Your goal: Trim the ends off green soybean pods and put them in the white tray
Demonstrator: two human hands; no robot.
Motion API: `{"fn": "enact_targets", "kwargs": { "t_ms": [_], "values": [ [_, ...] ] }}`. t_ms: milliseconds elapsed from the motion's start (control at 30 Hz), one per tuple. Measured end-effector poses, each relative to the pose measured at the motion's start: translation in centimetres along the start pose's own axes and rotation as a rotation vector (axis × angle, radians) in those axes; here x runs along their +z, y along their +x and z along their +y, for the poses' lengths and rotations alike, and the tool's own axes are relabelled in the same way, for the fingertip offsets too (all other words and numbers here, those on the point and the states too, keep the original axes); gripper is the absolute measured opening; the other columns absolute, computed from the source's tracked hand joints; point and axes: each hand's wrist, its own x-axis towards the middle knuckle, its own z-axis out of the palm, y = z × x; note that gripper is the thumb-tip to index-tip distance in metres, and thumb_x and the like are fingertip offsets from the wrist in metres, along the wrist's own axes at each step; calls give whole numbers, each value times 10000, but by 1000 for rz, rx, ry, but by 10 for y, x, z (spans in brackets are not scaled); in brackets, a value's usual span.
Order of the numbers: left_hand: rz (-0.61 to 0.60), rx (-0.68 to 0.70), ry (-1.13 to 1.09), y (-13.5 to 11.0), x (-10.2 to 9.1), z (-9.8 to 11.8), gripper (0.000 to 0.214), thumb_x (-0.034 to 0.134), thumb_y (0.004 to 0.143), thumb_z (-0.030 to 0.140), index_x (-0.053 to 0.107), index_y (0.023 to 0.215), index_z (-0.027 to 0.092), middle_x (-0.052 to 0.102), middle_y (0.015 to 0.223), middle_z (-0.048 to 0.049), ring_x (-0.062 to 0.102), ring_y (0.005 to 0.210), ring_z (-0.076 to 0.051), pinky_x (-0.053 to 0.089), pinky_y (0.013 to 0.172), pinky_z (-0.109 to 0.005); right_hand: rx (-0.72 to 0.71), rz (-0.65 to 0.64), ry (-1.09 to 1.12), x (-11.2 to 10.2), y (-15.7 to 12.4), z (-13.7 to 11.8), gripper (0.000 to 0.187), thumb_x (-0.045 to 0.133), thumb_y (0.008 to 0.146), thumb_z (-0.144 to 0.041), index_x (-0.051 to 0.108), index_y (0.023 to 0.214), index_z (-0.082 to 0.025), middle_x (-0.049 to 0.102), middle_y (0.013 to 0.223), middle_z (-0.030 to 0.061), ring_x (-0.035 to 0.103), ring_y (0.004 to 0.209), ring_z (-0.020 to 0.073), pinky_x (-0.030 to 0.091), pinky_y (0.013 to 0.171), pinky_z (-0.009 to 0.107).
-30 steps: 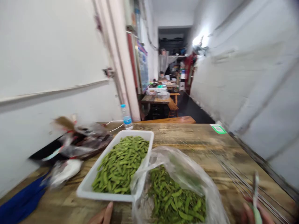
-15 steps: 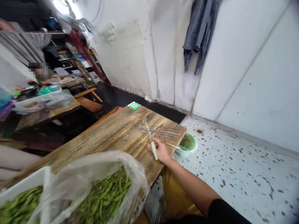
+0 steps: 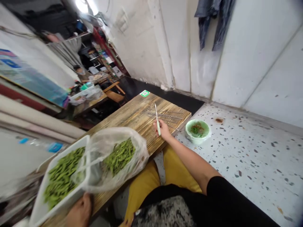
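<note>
My right hand (image 3: pixel 162 129) is closed around the pale green handle of a knife (image 3: pixel 158 127), its slim blade pointing up and away over the wooden table (image 3: pixel 123 118). Beyond that hand lie several thin metal skewers (image 3: pixel 169 117); one thin stick pokes out to its right, and I cannot tell whether the hand holds it too. My left hand (image 3: pixel 80 211), blurred, is at the near side of a white plastic tray (image 3: pixel 87 164) of green pods (image 3: pixel 65 176). Its fingers are not clear. Beside the tray stands a clear plastic bag (image 3: pixel 140 148) with more pods (image 3: pixel 121 154).
A green bowl (image 3: pixel 198 138) with scraps inside, lined with plastic, sits on the speckled floor (image 3: pixel 236 151) to the right. A green-bordered code card (image 3: pixel 145 93) lies at the table's far corner. Farther left, a person (image 3: pixel 82 74) is by another table. Clothes (image 3: pixel 210 23) hang on the wall.
The view has swung left and down. My left hand, the whole tray and my lap have come into sight. My right hand still grips the knife over the table.
</note>
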Motion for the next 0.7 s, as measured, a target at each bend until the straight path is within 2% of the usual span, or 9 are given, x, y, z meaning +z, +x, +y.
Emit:
{"fn": "enact_targets", "kwargs": {
  "t_ms": [67,133,300,467,533,633,700],
  "values": [
    [-72,-26,-38,0,-3,4,417,394,842,446,618,569,224,581,458,12,620,573,-228,422,494,-263,23,-36,23,0,-1,1,324,566,854,-404,525,1095,-191,531,581,-86,396,361,44,349,330,158],
    [-73,-32,-74,-1,-7,10,401,406,819,438,618,552,228,566,422,16,628,581,-227,409,502,-248,41,-62,32,1,-2,-1,271,540,893,-356,544,1077,-157,582,679,-48,451,402,40,391,364,161],
    [-64,-44,-77,-7,-10,13,403,400,810,465,640,604,216,585,471,3,628,636,-236,414,544,-251,84,-99,43,0,-3,-6,240,536,908,-303,571,1081,-142,636,917,29,613,660,109,532,555,249],
    [-56,29,-112,-2,-3,0,505,349,828,513,691,701,163,644,588,-75,615,654,-253,401,561,-268,123,-116,48,-5,3,-7,278,552,898,-298,563,1134,-151,625,1063,63,636,842,170,552,707,346],
    [-39,27,-139,3,4,-6,532,331,830,509,690,683,146,653,625,-115,603,641,-258,384,550,-272,118,-113,46,-5,3,-7,291,553,896,-300,557,1149,-155,617,1094,69,632,876,181,548,734,365],
    [9,-37,-209,9,17,-14,524,318,823,491,639,576,159,636,619,-126,569,604,-245,344,526,-263,95,-124,48,-2,0,-7,272,549,899,-301,563,1125,-149,629,1038,58,637,808,159,553,678,327],
    [86,-51,-298,9,24,-18,522,311,827,498,573,518,169,599,580,-103,537,590,-217,316,526,-251,77,-141,54,1,-2,-7,238,541,903,-311,570,1066,-139,635,857,14,602,608,98,522,527,237]
  ]
}}
